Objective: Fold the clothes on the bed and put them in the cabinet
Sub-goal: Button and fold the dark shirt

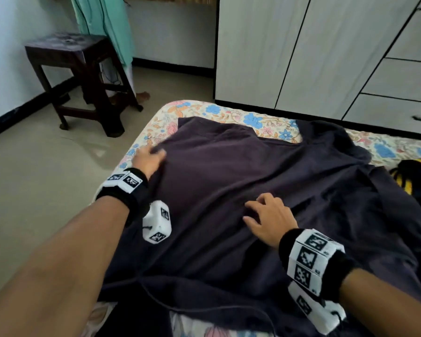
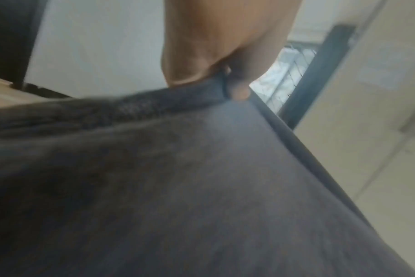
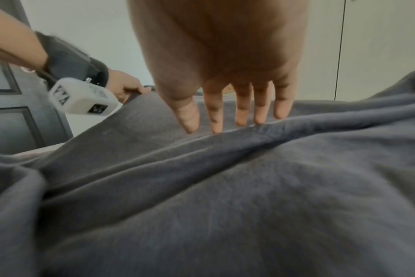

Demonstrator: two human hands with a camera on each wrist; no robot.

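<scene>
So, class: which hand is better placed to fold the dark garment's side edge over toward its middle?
The left hand: it already pinches the dark garment at its side edge, near the bed's border. The right hand rests with straight fingers on the middle, better suited to pinning the cloth.

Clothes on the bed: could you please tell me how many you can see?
2: a dark shirt spread across the bed under both hands, and a yellow-and-black garment at its right edge. More may be hidden.
</scene>
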